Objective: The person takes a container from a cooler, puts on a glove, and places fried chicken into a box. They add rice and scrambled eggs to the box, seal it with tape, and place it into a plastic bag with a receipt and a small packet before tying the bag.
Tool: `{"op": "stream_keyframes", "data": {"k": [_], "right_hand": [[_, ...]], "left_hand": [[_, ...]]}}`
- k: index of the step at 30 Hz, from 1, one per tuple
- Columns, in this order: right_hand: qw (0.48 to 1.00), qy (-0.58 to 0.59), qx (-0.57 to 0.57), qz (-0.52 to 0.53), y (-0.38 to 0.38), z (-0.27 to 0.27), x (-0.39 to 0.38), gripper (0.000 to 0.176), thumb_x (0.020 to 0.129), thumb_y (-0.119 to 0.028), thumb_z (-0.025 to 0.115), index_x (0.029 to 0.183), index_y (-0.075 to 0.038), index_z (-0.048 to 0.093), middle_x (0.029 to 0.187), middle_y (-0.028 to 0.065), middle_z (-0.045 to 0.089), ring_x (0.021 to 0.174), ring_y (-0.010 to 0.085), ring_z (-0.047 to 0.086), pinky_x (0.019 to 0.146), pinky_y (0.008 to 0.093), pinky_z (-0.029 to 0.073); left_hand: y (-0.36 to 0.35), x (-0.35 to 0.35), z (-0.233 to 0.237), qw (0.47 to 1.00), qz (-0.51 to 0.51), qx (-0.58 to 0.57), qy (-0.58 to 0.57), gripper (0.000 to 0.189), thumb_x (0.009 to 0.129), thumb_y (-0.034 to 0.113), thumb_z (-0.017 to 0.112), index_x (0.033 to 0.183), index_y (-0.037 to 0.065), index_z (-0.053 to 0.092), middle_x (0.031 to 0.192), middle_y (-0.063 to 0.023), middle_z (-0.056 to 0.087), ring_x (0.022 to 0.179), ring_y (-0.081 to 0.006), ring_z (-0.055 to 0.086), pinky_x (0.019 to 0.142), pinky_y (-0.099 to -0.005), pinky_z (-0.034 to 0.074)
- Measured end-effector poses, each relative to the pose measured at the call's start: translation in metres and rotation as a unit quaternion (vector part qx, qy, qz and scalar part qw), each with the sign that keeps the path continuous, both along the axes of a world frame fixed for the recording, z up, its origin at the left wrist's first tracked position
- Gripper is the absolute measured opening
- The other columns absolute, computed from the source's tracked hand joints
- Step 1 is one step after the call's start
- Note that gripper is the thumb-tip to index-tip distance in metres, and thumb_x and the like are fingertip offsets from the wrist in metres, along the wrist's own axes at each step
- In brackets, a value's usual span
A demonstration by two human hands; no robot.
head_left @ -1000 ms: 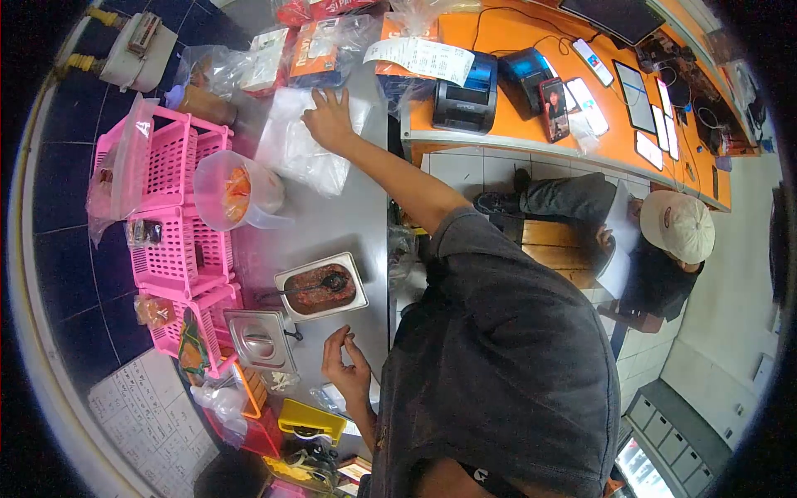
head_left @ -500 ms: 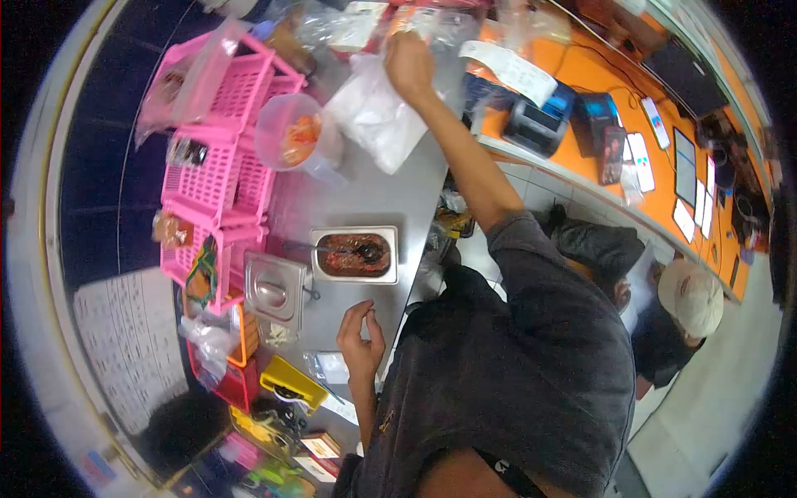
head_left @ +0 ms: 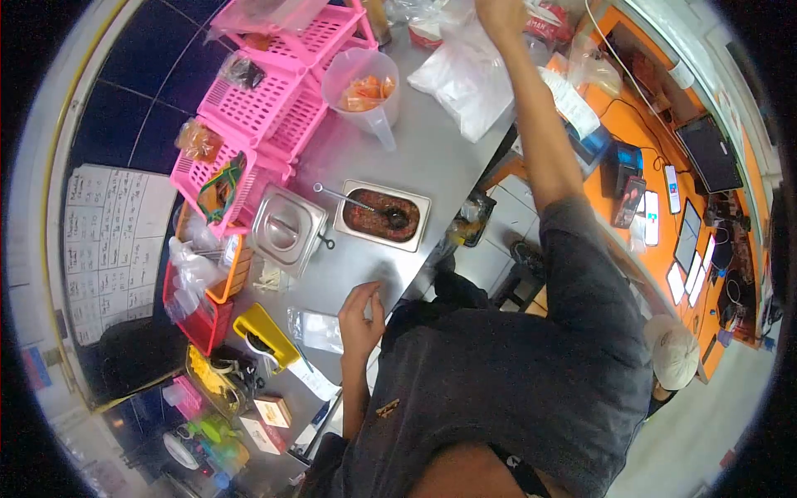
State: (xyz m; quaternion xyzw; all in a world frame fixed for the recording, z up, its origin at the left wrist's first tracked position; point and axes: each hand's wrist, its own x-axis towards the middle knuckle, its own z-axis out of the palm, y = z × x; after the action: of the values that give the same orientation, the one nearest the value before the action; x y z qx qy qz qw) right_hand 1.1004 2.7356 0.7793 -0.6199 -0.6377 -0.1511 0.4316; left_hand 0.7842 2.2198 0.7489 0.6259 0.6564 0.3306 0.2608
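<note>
My right hand [head_left: 502,18] reaches to the top edge, beside a red-and-white package [head_left: 544,20] and above a white plastic bag [head_left: 469,83]; its fingers are cut off, so any hold is hidden. Over the counter's near edge, my left hand [head_left: 362,319] is loosely curled with a gap between thumb and fingers, holding nothing. It is nearest to a clear packet [head_left: 317,329]. Above it stands a steel tray of dark red sauce [head_left: 374,217] with a ladle [head_left: 344,197] in it. A steel lid [head_left: 286,228] lies left of the tray.
Pink stacked baskets [head_left: 257,104] and a clear jug of orange pieces [head_left: 361,87] stand at the upper left. Red [head_left: 199,319] and yellow [head_left: 270,332] bins are lower left. Phones lie on an orange desk [head_left: 635,116] at right, near a person in a light cap [head_left: 671,353].
The view has shifted, so the counter things appear farther right. My right hand is now at the top edge, partly out of view. My left hand keeps its loose curl.
</note>
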Motion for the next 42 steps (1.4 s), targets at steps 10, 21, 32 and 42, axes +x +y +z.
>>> {"op": "stream_keyframes", "data": {"k": [10, 21, 32, 42], "right_hand": [[0.984, 0.047, 0.174, -0.001, -0.183, 0.202, -0.051, 0.021, 0.097, -0.018, 0.044, 0.091, -0.001, 0.053, 0.074, 0.0275, 0.061, 0.073, 0.0496, 0.059, 0.064, 0.0562, 0.044], [0.911, 0.047, -0.229, 0.339, -0.589, 0.230, -0.119, 0.016, 0.097, -0.012, 0.051, 0.088, 0.000, 0.054, 0.064, 0.0092, 0.046, 0.058, 0.0152, 0.043, 0.055, 0.0310, 0.038], [0.895, 0.070, -0.373, 0.234, -0.749, 0.175, -0.079, 0.021, 0.094, -0.021, 0.058, 0.100, 0.000, 0.058, 0.070, 0.0170, 0.059, 0.059, 0.0210, 0.056, 0.059, 0.0363, 0.043], [0.607, 0.362, -0.546, 0.451, -0.825, 0.006, -0.070, 0.038, 0.091, -0.032, 0.068, 0.113, -0.001, 0.063, 0.091, 0.0097, 0.067, 0.075, 0.0143, 0.062, 0.067, 0.0284, 0.051]], "left_hand": [[-0.025, -0.005, 0.001, 0.997, -0.012, 0.042, -0.057, 0.017, 0.087, 0.000, 0.058, 0.100, -0.003, 0.068, 0.096, -0.0196, 0.068, 0.088, -0.0332, 0.068, 0.080, -0.0366, 0.052], [-0.076, 0.007, 0.113, 0.930, -0.143, 0.294, -0.165, 0.099, 0.070, 0.019, 0.083, 0.147, -0.003, 0.024, 0.142, -0.0224, 0.043, 0.125, -0.0349, 0.048, 0.105, -0.0452, 0.036], [-0.225, -0.026, 0.114, 0.830, -0.278, -0.116, -0.469, 0.015, 0.092, 0.014, 0.064, 0.091, 0.000, 0.069, 0.081, -0.0096, 0.069, 0.074, -0.0178, 0.067, 0.071, -0.0333, 0.052], [-0.263, -0.022, 0.130, 0.883, -0.388, -0.234, -0.122, 0.040, 0.099, 0.032, 0.051, 0.079, 0.003, 0.069, 0.046, -0.0007, 0.046, 0.040, -0.0087, 0.044, 0.040, -0.0289, 0.033]]}}
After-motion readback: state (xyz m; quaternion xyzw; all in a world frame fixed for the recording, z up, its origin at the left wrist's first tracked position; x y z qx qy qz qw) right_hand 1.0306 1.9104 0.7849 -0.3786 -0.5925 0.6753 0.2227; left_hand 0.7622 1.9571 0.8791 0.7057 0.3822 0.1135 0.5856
